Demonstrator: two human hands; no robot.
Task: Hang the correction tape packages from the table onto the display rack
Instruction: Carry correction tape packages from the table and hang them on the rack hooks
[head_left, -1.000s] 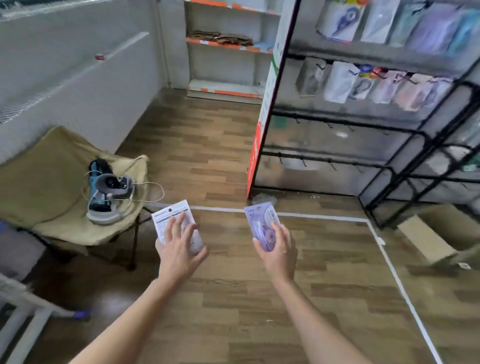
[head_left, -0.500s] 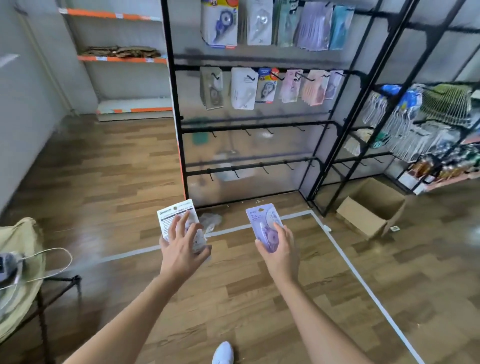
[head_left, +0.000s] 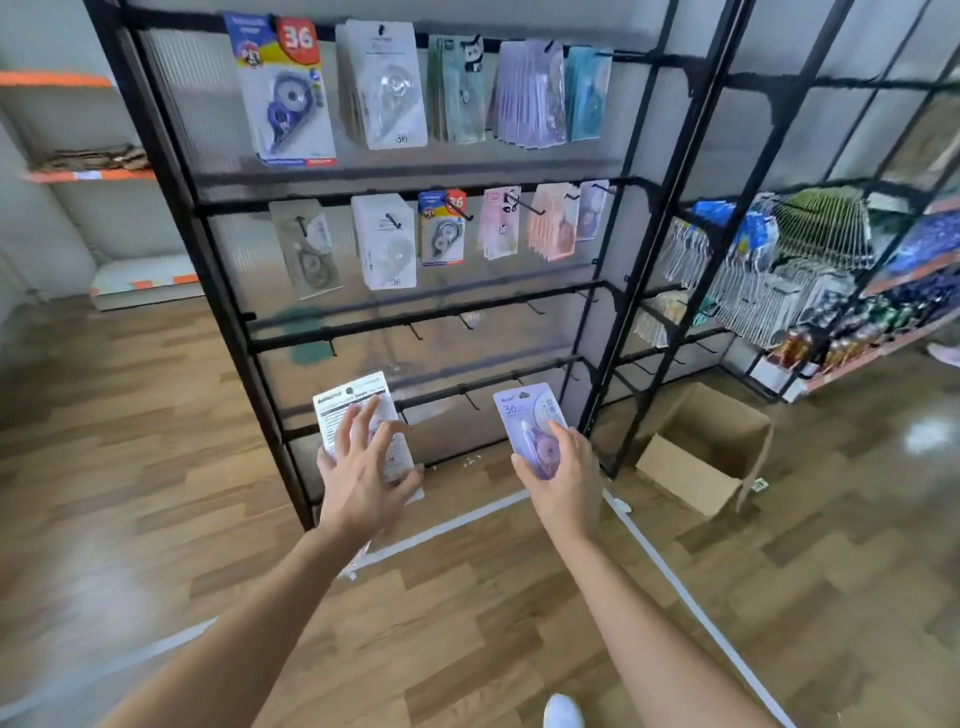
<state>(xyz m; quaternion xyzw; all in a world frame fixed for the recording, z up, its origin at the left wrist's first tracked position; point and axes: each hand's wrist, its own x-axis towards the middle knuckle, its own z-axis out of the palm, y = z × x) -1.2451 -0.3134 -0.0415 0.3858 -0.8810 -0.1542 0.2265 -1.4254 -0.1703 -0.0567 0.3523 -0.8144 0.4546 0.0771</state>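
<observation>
Fingers, left hand (head_left: 363, 478): fingers (head_left: 358, 426) spread and lightly bent across the printed back of the white package (head_left: 343, 410), which they hold in mid-air; what supports it from beneath cannot be told.
Fingers, right hand (head_left: 561, 478): fingers (head_left: 566, 436) curl round the lower half of the purple package (head_left: 530, 421), front face up, top edge free.
Change of view: a second ago the camera looked at floor and a folding chair, with the rack off to the right; now the display rack (head_left: 156, 130) fills the frame, close ahead. Both grips are unchanged.
Meaning for the task: carrying is judged nearly over; hanging has not yet begun.
Cardboard box (head_left: 711, 452): open, on the floor to the right of the rack's foot.
Hung packages (head_left: 387, 249): two upper rows are stocked, with lilac ones (head_left: 592, 208) at the right end of the second row.
Packages in hand: both are level with the lowest bar, apart from it and from each other.
Empty hooks (head_left: 467, 322): the two lower bars are bare and within reach.
</observation>
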